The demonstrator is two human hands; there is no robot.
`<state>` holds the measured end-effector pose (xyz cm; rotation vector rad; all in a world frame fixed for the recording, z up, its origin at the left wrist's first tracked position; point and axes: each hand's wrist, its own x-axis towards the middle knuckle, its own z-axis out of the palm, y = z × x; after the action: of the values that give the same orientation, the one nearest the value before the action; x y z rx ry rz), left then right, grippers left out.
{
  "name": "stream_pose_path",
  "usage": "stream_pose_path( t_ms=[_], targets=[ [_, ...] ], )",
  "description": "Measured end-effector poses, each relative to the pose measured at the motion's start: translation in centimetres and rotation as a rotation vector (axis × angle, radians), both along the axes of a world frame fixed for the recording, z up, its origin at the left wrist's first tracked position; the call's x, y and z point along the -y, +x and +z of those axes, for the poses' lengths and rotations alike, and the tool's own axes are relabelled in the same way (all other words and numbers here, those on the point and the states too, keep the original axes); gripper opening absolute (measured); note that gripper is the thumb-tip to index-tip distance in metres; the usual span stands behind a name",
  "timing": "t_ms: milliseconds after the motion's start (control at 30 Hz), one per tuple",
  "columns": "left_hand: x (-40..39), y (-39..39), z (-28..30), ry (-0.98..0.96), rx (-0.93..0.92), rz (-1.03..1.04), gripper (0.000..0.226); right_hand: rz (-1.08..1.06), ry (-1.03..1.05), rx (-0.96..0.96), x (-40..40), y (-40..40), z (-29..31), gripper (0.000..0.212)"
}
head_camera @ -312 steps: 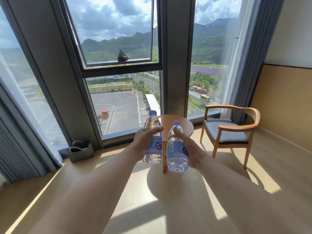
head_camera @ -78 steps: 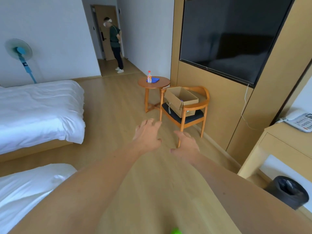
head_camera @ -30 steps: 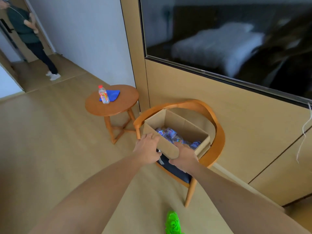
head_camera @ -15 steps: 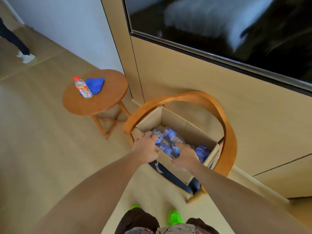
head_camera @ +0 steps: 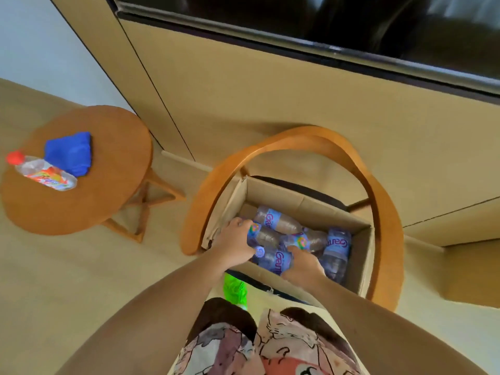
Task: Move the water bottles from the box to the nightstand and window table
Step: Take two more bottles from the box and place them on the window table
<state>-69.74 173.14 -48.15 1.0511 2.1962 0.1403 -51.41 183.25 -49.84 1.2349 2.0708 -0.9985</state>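
Water bottles (head_camera: 281, 223): several, clear with blue labels, lying on their sides in a loose heap inside the open cardboard box (head_camera: 303, 203), at about 3 o'clock of frame centre.

Box sits on the dark seat of a wooden armchair (head_camera: 384, 212); the curved backrest arcs round it from 9 through 12 to 3 o'clock.

Left hand (head_camera: 234, 244): inside the box at its 9 o'clock side, fingers curled over the end of one bottle (head_camera: 266, 236); grip looks closed on it, though the fingertips are partly hidden.

Right hand (head_camera: 303, 263): at the box's 6 o'clock edge, thumb and fingers wrapped on a second bottle (head_camera: 276, 259) with its cap pointing toward 9 o'clock.

Round side table (head_camera: 113, 169) at 9 o'clock of the chair, apart from it. On it a red-capped drink bottle (head_camera: 43, 173), with a folded blue cloth (head_camera: 69, 152) just beside it at 1 o'clock.

Dark screen (head_camera: 324, 20) on the wood panel wall at 12 o'clock.
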Motion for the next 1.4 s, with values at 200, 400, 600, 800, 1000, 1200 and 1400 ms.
stream_pose_path(
  t_ms=[200, 400, 600, 800, 1000, 1200, 1400],
  targets=[
    [-1.1, -4.0, -3.3, -0.077, 0.093, -0.138, 0.079, -0.132, -0.038, 0.094, 0.9, -3.6, -2.1, 0.062],
    [-1.4, -3.8, -6.4, -0.135, 0.199, -0.284, 0.081, -0.137, -0.038, 0.233, 1.0, -4.0, -4.4, 0.076],
    [-3.0, -3.9, -9.3, -0.139, 0.232, -0.327, 0.073, -0.024, -0.07, 0.314, -0.2, -4.4, -7.5, 0.084],
    [-3.1, -3.7, -11.4, -0.224, 0.268, -0.387, 0.07, 0.024, -0.088, 0.392, -0.9, -4.8, -10.5, 0.081],
    [-5.4, -4.2, -12.5, -0.349, 0.314, -0.57, 0.069, 0.013, -0.066, 0.409, -0.6, -5.6, -12.1, 0.073],
    [-6.5, -5.1, -11.9, -0.398, 0.326, -0.603, 0.063, 0.001, -0.03, 0.311, -1.0, -4.6, -11.8, 0.072],
    [-7.4, -5.5, -10.1, -0.405, 0.336, -0.546, 0.074, 0.011, -0.026, 0.243, -2.5, -3.0, -10.3, 0.082]
  ],
)
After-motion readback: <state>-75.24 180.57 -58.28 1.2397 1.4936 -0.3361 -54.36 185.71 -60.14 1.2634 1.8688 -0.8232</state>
